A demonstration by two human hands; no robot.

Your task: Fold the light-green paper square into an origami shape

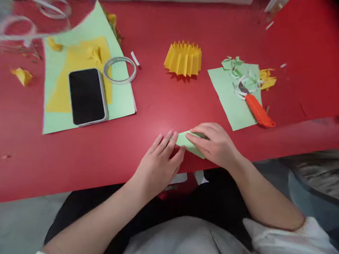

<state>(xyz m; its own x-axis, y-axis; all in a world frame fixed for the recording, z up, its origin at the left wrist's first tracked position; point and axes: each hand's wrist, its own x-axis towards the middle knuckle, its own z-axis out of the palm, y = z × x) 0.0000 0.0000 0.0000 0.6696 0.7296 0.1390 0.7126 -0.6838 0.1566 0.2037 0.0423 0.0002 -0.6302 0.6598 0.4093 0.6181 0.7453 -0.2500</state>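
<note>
A small folded piece of light green paper [192,145] lies near the front edge of the red table, between my two hands. My left hand [162,158] grips its left end, with the thumb in front and the fingers behind. On the right part of the same paper, my right hand [215,144] presses with bent fingers and thumb. Some of the paper is hidden under the fingers. Farther back, beyond both hands, stands a pleated yellow paper [183,58] with a zigzag edge.
To the left, a phone [87,96] and a tape roll [120,70] rest on green and yellow sheets [120,102]. At right, a utility knife with an orange handle [259,109] and paper scraps [234,65] lie on a green sheet [225,91]. A bin [304,187] stands below, right.
</note>
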